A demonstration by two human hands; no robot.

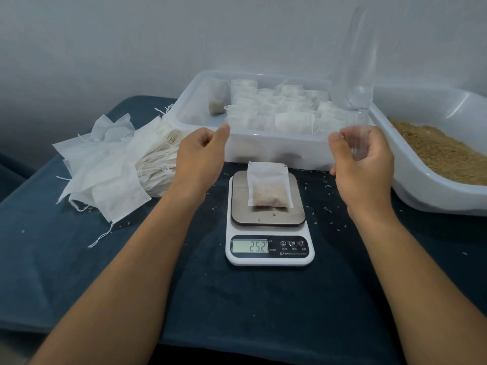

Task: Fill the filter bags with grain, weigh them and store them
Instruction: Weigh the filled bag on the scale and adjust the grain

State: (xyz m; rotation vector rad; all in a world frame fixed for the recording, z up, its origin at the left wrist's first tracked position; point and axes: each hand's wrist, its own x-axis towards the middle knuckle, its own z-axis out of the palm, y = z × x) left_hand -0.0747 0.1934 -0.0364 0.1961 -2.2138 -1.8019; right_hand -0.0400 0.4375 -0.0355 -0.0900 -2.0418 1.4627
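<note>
- My right hand (365, 164) is gripping the handle of a clear scoop (354, 75), which is standing upright.
- My left hand (201, 154) is hovering with fingers loosely curled, holding nothing.
- A filled bag (268, 187) is lying on the scale (268, 227), which is reading 25.2.
- Finished bags are standing in the clear bin (200, 101) behind; grain (437, 154) is sitting in the white tub at my right.
- Empty bags (113, 164) are piled on the bench (237, 299) at my left.

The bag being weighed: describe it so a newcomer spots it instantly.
Start at the white digital scale in the middle of the dark table. On its steel platform lies one filter bag, grain in its near end. It lies alone, unlike the binned bags behind.
</note>
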